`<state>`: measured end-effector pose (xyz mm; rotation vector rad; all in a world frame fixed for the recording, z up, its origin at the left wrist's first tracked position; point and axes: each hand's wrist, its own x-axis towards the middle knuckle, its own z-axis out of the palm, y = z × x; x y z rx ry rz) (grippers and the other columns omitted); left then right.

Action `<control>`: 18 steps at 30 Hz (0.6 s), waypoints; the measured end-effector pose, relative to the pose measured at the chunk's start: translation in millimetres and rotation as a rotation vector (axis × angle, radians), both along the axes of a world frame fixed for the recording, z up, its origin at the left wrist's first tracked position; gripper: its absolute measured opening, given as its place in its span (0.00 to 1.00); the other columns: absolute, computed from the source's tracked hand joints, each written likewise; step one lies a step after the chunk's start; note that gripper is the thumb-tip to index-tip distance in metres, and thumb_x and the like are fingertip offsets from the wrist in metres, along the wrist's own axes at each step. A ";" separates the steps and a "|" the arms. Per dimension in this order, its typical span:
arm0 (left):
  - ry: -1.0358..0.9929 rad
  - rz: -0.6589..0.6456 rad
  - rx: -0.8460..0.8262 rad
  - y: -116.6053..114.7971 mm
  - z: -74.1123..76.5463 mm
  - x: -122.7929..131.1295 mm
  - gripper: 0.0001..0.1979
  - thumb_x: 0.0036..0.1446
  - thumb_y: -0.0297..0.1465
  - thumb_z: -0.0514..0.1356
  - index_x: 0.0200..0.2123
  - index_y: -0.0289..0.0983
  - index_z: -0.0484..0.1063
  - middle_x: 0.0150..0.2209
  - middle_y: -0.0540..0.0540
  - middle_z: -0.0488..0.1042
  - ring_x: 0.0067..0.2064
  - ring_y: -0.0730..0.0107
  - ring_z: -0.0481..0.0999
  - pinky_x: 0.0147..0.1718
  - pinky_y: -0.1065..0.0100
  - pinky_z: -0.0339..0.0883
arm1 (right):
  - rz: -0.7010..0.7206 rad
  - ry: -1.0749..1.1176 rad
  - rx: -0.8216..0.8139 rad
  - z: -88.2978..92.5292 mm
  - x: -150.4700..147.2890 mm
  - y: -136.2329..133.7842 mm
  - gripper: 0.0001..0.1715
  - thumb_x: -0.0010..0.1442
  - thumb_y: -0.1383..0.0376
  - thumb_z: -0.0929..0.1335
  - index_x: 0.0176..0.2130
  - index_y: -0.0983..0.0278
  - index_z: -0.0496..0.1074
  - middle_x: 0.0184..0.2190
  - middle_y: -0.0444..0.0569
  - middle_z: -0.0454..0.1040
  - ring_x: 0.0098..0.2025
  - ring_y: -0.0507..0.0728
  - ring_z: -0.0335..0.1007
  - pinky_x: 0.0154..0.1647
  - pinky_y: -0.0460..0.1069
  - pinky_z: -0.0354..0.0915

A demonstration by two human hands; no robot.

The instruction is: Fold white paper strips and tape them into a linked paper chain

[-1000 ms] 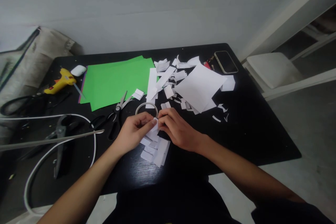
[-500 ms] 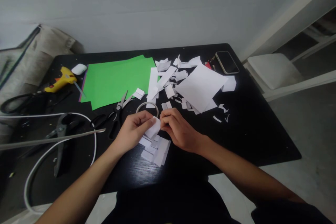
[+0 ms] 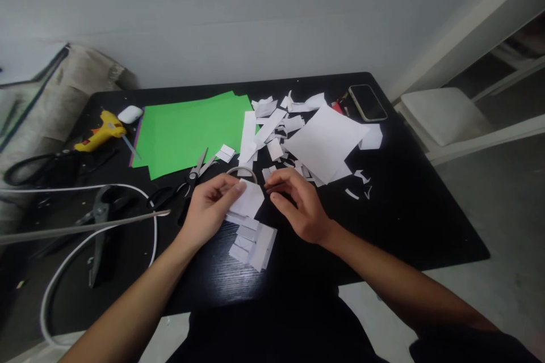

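Withdrawing right hand (image 3: pixel 300 210) (paper (image 3: pixel 249 199) unfolded)

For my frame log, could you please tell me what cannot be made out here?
Head view only:
- Ring: near half hidden behind the left hand and its paper piece.
- Red item by the phone: partly under white sheet, too small to identify.
- White cable: cut off at the bottom-left edge.

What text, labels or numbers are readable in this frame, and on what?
No text can be read anywhere.
On the yellow glue gun, any marking is too small and blurred to read.
The phone looks dark, with no visible marks.
The white paper piece in the left hand and the green sheets are blank.
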<state>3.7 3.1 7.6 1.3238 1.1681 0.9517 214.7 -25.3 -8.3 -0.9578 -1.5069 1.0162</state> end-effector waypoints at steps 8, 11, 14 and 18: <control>-0.038 0.032 0.196 -7.3 -10.0 10.2 0.10 0.58 0.34 0.72 0.37 0.38 0.75 0.27 0.54 0.73 0.26 0.78 0.70 0.25 0.76 0.67 | 0.063 0.129 -0.438 0.7 -5.1 6.7 0.15 0.63 0.54 0.76 0.35 0.63 0.79 0.32 0.46 0.79 0.34 0.54 0.76 0.36 0.49 0.74; 0.104 0.036 0.324 -8.7 -13.4 7.9 0.07 0.59 0.31 0.71 0.36 0.38 0.75 0.28 0.53 0.75 0.26 0.79 0.71 0.26 0.77 0.68 | 0.051 0.159 -0.471 3.0 -3.9 7.9 0.16 0.61 0.53 0.77 0.33 0.63 0.79 0.30 0.45 0.79 0.32 0.54 0.75 0.35 0.49 0.74; 0.232 -0.002 0.399 -9.9 -15.0 4.1 0.05 0.61 0.31 0.70 0.36 0.38 0.77 0.30 0.52 0.79 0.28 0.78 0.76 0.28 0.76 0.71 | 0.040 0.160 -0.463 4.3 -3.3 7.8 0.15 0.60 0.54 0.77 0.33 0.63 0.79 0.30 0.45 0.79 0.33 0.54 0.75 0.37 0.50 0.74; 0.280 -0.003 0.457 -10.4 -18.8 1.6 0.09 0.58 0.33 0.73 0.38 0.38 0.78 0.32 0.51 0.80 0.31 0.74 0.79 0.34 0.74 0.76 | 0.088 0.211 -0.408 3.9 -3.2 7.3 0.11 0.63 0.57 0.75 0.36 0.62 0.78 0.31 0.44 0.78 0.35 0.53 0.75 0.41 0.50 0.73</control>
